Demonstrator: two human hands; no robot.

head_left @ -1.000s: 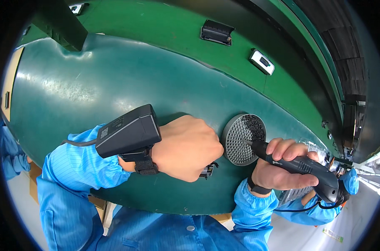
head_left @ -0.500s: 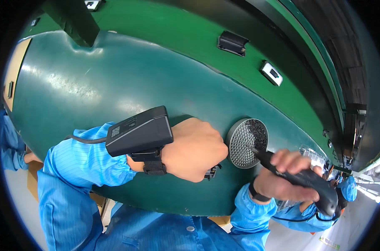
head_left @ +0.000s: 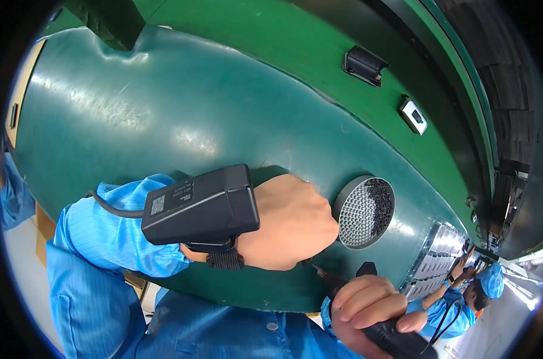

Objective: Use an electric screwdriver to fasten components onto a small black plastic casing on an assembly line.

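Just one screwdriver [head_left: 403, 342], one dish [head_left: 354, 218]

Beyond the left grip [head_left: 292, 221], the tabletop [head_left: 223, 107] looks smooth and glossy; left of that grip, the wrist device [head_left: 203, 209] is matt plastic, its strap [head_left: 225, 260] rough woven cloth. The right grip [head_left: 367, 308] holds a plastic driver [head_left: 400, 340]; rightward sit shiny, clear-plastic trays [head_left: 434, 262].

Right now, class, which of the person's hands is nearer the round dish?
Left. The left hand is just left of the round dish, beside its rim. The right hand, holding a black tool, is farther, below the dish in the picture.
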